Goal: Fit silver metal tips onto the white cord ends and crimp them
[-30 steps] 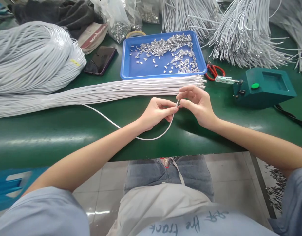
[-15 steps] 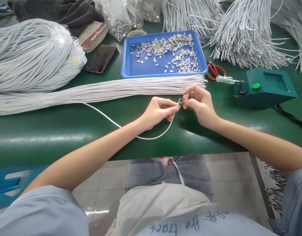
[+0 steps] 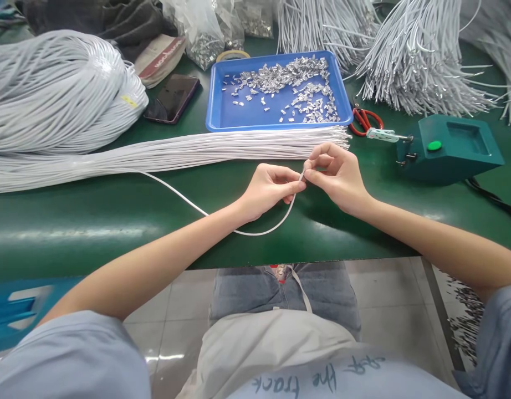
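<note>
My left hand [image 3: 270,191] pinches a white cable [image 3: 261,234] close to its end, between thumb and forefinger. From there the cable curves down in a loop below my left wrist and runs back to a long white cable bundle [image 3: 189,148]. My right hand [image 3: 337,176] is closed at the cable's tip, thumb and forefinger pressed on it, touching or almost touching my left fingertips. The tip itself is mostly covered by my fingers. Beyond the bundle lies a blue tray [image 3: 243,119] with many small silver metal clips [image 3: 276,77].
Right of my hands stands a green machine [image 3: 455,149] with a green button. Red-handled scissors [image 3: 366,122] lie by the tray. A phone [image 3: 172,100], a big cable coil [image 3: 64,94], bags of metal parts [image 3: 203,41] and hanging cable bunches [image 3: 417,55] surround the far side.
My right hand has come slightly left, and its fingertips have closed over the cable's tip, which stuck up in view before. My left hand stays nearly still.
</note>
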`<action>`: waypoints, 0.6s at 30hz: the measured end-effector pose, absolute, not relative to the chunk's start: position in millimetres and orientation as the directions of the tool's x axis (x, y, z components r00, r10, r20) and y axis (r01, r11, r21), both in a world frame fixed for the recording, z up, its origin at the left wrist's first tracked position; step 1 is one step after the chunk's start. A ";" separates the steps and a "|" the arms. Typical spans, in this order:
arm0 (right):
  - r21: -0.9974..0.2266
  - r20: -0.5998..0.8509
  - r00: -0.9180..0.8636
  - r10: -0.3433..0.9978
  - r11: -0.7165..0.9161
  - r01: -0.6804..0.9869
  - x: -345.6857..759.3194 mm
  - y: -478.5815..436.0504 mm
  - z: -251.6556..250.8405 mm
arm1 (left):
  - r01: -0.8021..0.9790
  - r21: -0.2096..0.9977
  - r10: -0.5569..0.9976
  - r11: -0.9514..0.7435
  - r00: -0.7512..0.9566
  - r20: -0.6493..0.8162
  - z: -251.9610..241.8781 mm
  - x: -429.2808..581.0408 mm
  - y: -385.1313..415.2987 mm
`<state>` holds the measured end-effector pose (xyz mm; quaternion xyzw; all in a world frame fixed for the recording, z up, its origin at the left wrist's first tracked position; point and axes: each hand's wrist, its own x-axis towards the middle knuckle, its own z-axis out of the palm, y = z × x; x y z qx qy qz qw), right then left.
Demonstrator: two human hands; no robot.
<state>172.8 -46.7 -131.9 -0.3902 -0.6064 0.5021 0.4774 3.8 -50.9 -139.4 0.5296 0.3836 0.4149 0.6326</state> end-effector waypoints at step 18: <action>-0.980 0.150 -0.293 0.944 0.102 -0.173 176.3 -42.9 -132.8 | -0.175 0.971 0.872 0.160 0.486 -0.056 -139.1 0.2 -49.1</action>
